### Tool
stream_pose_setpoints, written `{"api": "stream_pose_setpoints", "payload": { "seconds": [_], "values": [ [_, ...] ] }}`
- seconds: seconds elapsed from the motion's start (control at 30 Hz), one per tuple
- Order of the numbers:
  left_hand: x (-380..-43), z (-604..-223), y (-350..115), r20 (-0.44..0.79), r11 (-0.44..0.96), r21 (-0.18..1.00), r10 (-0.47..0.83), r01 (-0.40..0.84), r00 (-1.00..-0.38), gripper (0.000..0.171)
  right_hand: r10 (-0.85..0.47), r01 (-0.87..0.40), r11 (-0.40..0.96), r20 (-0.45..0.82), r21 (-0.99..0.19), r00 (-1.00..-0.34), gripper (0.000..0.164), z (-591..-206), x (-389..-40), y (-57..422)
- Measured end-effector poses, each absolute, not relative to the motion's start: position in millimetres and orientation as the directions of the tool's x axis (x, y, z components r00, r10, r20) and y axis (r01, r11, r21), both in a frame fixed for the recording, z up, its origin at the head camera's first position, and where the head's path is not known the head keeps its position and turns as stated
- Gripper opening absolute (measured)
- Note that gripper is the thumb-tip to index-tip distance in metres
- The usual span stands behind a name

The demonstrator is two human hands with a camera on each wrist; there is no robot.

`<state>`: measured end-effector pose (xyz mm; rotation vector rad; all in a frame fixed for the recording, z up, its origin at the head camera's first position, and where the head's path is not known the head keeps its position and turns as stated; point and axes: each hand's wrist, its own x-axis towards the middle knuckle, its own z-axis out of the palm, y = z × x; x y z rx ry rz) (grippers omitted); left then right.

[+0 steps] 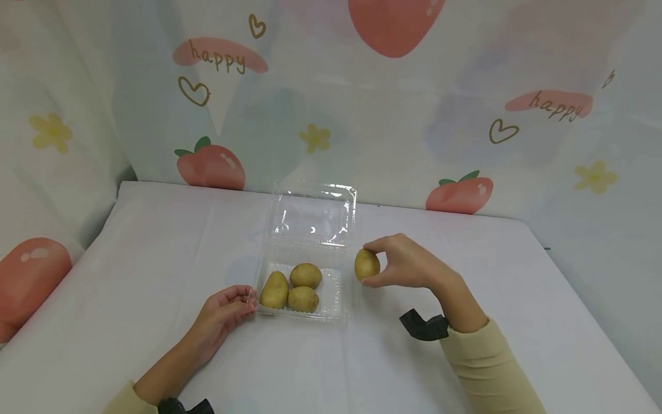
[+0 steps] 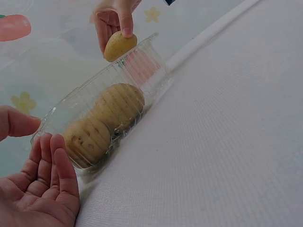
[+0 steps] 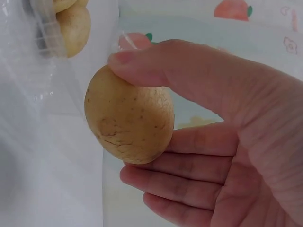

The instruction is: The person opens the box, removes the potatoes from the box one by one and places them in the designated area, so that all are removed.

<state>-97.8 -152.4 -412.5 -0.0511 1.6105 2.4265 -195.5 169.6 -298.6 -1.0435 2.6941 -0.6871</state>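
A clear plastic clamshell box (image 1: 331, 313) lies on the table with its lid (image 1: 314, 215) folded back. Inside the base are a pear-shaped potato (image 1: 274, 290) on the left and two rounder potatoes (image 1: 306, 276) to its right, one behind the other. My left hand (image 1: 230, 315) pinches the box's left edge between thumb and fingers (image 2: 65, 177). Just right of the box, my right hand (image 1: 408, 263) holds another potato (image 3: 130, 116) between thumb and fingertips, above the table. That potato has brown specks and fine skin cracks.
A white cloth covers the table (image 1: 170, 253). Behind it and at the left hangs a printed backdrop (image 1: 372, 144) with fruit, flowers and hearts. The lid's far edge lies close to the backdrop. Black wrist mounts (image 1: 424, 326) sit on both forearms.
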Motion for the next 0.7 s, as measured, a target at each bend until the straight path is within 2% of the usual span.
{"api": "stream_pose_setpoints", "payload": {
  "seconds": [0.47,0.7],
  "values": [
    [-99,-414,-152,-0.159,-0.37,0.904,0.177,-0.215,-0.971,0.021,-0.635,-0.529,0.679,-0.046,-0.509,-0.771,0.045,-319,-207,182],
    [-99,-414,-153,-0.154,-0.373,0.903,0.179,-0.212,-0.972,0.021,-0.635,-0.515,0.689,-0.082,-0.511,-0.768,0.052,-331,-216,183]
  ]
}}
